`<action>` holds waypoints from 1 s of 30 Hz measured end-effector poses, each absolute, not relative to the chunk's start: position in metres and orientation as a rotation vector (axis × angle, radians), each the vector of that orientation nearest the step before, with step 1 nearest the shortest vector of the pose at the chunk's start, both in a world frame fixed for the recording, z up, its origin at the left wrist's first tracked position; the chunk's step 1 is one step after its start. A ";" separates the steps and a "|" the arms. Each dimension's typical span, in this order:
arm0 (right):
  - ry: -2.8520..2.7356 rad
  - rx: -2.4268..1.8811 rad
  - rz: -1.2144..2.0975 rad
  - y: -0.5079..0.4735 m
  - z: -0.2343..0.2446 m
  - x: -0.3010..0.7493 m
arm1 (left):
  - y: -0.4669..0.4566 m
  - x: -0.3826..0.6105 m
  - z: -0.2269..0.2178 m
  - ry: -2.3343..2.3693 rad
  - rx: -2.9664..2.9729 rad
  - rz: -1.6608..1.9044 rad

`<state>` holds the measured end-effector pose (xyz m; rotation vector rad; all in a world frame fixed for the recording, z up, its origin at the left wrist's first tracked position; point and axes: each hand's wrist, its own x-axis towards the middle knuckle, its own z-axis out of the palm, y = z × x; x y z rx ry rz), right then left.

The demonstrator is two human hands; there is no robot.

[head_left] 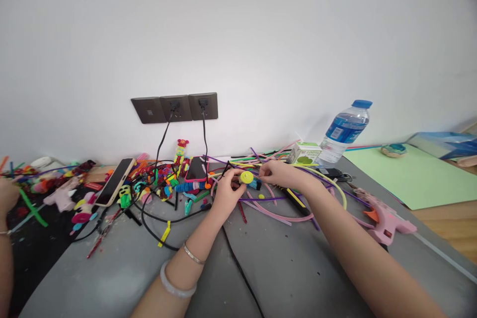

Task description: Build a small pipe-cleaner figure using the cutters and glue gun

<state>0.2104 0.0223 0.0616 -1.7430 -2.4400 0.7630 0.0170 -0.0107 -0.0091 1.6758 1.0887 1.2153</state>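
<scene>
My left hand pinches a small craft piece with a yellow spiral disc on top, which looks like coiled pipe cleaner. Just right of the disc, a dark blue bit shows between the two hands. My right hand has its fingertips pressed together close to the disc; what they grip is too small to make out. Below and behind the hands lie loose pink, purple and yellow pipe cleaners. A blue wrapped rod rests left of my left hand.
A water bottle leans by a small white-green box. On the right are a pink glue gun and green paper. Phones, cables and colourful figures lie left. Another person's hand shows far left.
</scene>
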 end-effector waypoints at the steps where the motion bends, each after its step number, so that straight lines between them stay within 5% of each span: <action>1: -2.434 -1.748 0.759 0.022 0.061 0.210 | -0.011 0.017 -0.009 1.087 1.676 1.213; 20: -2.213 -1.863 0.737 0.021 0.078 0.236 | -0.012 0.017 -0.008 1.106 1.683 1.197; 30: -2.079 -1.474 0.815 0.006 0.101 0.233 | -0.011 0.015 -0.010 1.076 1.750 1.177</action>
